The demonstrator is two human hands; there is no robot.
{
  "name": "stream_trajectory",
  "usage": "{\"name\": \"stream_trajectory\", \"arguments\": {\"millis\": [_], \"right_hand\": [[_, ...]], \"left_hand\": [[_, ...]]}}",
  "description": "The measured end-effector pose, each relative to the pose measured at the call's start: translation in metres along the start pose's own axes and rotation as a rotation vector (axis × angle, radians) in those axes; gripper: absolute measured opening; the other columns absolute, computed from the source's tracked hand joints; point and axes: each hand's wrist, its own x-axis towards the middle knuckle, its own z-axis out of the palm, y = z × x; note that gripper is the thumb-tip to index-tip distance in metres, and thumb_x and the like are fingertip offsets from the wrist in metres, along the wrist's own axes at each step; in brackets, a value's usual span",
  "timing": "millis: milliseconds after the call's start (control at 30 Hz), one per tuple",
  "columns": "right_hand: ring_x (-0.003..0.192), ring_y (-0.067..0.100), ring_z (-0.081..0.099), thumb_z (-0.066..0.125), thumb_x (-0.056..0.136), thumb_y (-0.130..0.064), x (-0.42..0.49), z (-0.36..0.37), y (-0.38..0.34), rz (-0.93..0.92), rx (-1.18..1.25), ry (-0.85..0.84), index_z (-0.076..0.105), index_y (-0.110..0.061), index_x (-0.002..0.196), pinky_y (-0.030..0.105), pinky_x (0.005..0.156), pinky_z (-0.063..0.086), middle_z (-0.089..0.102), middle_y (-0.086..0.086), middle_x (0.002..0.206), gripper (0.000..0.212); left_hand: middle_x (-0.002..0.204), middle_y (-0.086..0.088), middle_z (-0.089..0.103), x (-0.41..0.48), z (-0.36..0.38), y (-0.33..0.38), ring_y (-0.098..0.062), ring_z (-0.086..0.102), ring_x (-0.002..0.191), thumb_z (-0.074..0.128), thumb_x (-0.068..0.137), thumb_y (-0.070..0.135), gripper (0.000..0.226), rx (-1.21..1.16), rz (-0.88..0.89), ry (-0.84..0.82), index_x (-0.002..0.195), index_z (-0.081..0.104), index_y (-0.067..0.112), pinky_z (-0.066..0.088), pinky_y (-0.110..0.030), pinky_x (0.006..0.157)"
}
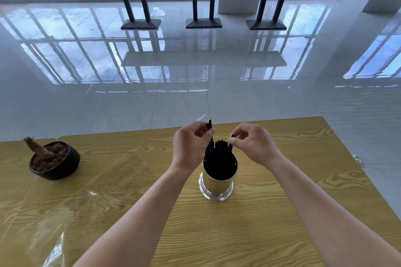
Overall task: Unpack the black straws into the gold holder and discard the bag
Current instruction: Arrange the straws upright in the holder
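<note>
Nearest on the wood-grain counter point(260, 234) lies a clear plastic bag point(54, 240), flat at the left, limp, slick and probably light enough to crumple in one fist. Further in, the gold holder point(217, 186) stands upright with the black straws point(219, 151) bunched inside; they look light, thin and easily bent, best pinched near their tops. Above it the left hand point(191, 147) has its grip pinched on one straw top, the right hand point(253, 143) its grip closed on another, with a dark plant pot point(55, 160) off left.
</note>
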Motion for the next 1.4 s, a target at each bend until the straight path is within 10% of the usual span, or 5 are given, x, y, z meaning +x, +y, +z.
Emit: {"name": "stream_trajectory", "arguments": {"millis": [500, 733, 1000, 1233, 1400], "right_hand": [[0.068, 0.012, 0.076, 0.08, 0.086, -0.014, 0.005, -0.023, -0.068, -0.168, 0.332, 0.109, 0.079, -0.017, 0.1, 0.039, 0.074, 0.065, 0.079, -0.005, 0.077, 0.014], [0.074, 0.003, 0.074, 0.078, 0.087, -0.019, -0.003, -0.03, -0.07, -0.227, 0.351, 0.076, 0.076, -0.023, 0.11, 0.022, 0.075, 0.06, 0.077, -0.014, 0.083, 0.023], [0.091, 0.025, 0.07, 0.053, 0.09, -0.059, -0.039, -0.012, -0.032, 0.138, 0.568, 0.02, 0.065, -0.016, 0.13, 0.039, 0.076, 0.062, 0.072, 0.009, 0.11, 0.06], [0.069, 0.021, 0.073, 0.068, 0.093, -0.014, -0.047, 0.001, -0.045, 0.236, 1.288, 0.266, 0.073, -0.006, 0.106, 0.029, 0.064, 0.062, 0.077, 0.008, 0.081, 0.016], [0.063, 0.019, 0.074, 0.074, 0.089, -0.007, -0.043, -0.01, -0.05, 0.15, 1.049, 0.447, 0.076, -0.012, 0.093, 0.028, 0.06, 0.062, 0.078, 0.003, 0.074, 0.007]], "left_hand": [[0.075, 0.005, 0.076, 0.002, -0.009, 0.042, -0.012, 0.07, 0.068, 0.075, 0.085, 0.018, 0.007, -0.09, 0.129, -0.077, 0.086, 0.078, 0.024, 0.061, -0.048, 0.069], [0.071, 0.003, 0.076, 0.002, -0.026, 0.049, -0.015, 0.071, 0.061, 0.075, 0.086, 0.01, 0.018, -0.161, 0.142, 0.038, 0.08, 0.076, 0.027, 0.061, -0.035, 0.059], [0.076, -0.006, 0.076, 0.012, -0.05, 0.04, -0.016, 0.075, 0.072, 0.071, 0.089, 0.003, 0.015, -1.064, -0.313, 0.217, 0.076, 0.077, 0.008, 0.06, -0.027, 0.067], [0.072, -0.009, 0.073, -0.005, -0.026, 0.019, -0.017, 0.074, 0.067, 0.072, 0.087, 0.001, 0.01, -1.212, -0.555, 0.296, 0.079, 0.069, 0.003, 0.061, -0.028, 0.065], [0.078, -0.014, 0.073, -0.023, -0.009, 0.007, -0.022, 0.074, 0.068, 0.072, 0.087, 0.002, 0.003, -1.252, -0.686, 0.236, 0.087, 0.07, -0.001, 0.063, -0.031, 0.065]]}}
